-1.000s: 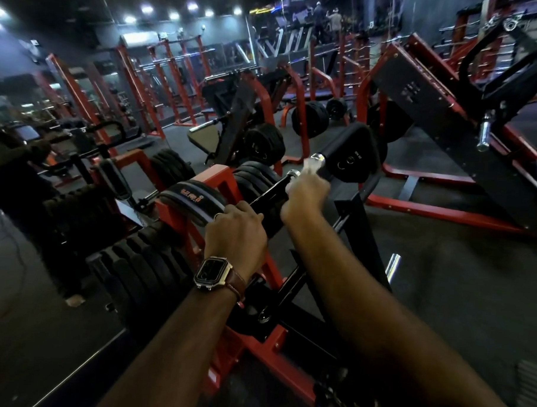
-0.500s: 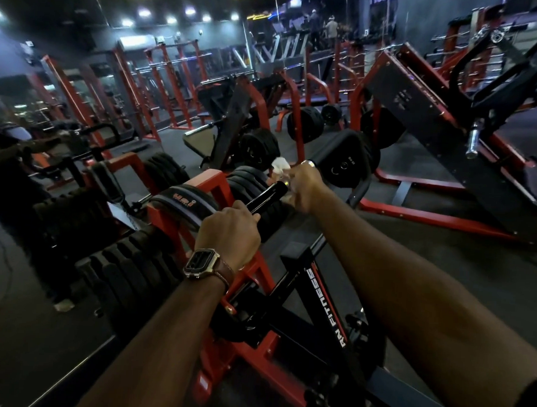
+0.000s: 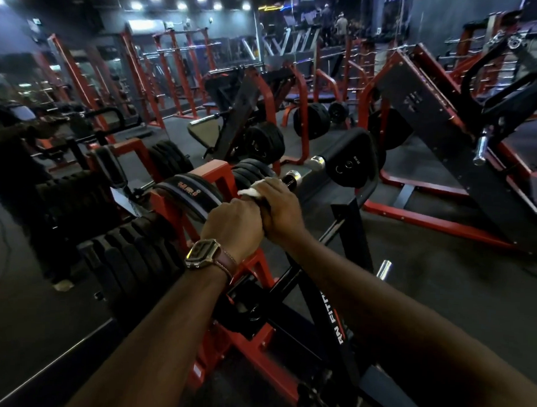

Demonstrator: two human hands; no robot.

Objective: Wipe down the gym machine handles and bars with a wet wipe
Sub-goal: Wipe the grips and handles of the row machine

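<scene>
Two hands on handle (image 3: 288, 180) | right hand (image 3: 280, 211) fingers clamp wipe (image 3: 251, 191) | left hand (image 3: 234, 225) fingers grip handle | weight plates (image 3: 136, 253) beside

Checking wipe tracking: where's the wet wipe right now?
Head view, centre: the wet wipe is bunched under the right hand on the machine's handle, just short of its chrome end, with the left hand gripping right beside it.

single head cam, wide-angle, looks forward and down along both forearms; fingers (image 3: 271, 188) curled round the bar (image 3: 291, 178) sit mid-frame, close. gym floor (image 3: 442, 272) stretches beyond the fingers.
</scene>
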